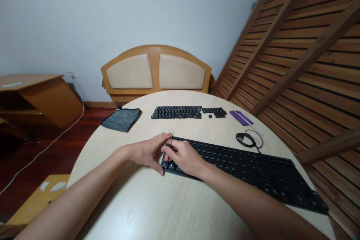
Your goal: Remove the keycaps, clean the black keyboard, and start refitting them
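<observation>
Across the pale counter point(126, 210) lies the black keyboard point(225, 157), its left end braced by the left hand point(146, 152), grip spread, while the right hand point(180, 154) pinches a wire tool point(172, 134), probably best drawn straight up, gently.

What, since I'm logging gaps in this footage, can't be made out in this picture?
All in the head view:
Marks on the loose keys: too small and blurred to read.
Lower part of the thin wire: hidden by the fingers of the right hand.
Part of the keyboard: covered by the right hand and right forearm.
Far end of the slatted wood panel: cut off by the right edge.
</observation>
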`<state>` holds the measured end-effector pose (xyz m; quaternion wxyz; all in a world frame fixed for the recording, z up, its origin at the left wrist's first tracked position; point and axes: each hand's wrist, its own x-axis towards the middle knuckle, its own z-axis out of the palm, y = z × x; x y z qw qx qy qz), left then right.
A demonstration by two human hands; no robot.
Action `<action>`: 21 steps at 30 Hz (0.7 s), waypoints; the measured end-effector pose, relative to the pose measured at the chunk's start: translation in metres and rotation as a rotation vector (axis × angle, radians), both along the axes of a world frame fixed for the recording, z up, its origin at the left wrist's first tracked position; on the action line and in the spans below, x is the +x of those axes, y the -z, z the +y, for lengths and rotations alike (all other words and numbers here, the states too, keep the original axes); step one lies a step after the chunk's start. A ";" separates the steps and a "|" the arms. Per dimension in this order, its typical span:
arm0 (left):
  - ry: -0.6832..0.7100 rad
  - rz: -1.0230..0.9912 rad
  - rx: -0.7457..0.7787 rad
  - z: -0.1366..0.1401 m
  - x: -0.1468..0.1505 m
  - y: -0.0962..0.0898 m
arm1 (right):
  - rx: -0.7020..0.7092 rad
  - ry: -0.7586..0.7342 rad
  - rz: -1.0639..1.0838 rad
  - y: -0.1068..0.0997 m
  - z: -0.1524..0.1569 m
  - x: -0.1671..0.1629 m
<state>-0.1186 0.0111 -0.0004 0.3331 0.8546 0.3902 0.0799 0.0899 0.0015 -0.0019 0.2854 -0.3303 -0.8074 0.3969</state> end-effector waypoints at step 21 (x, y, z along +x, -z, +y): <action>0.007 -0.005 0.034 0.002 -0.001 0.004 | 0.318 -0.199 -0.279 -0.015 0.004 0.011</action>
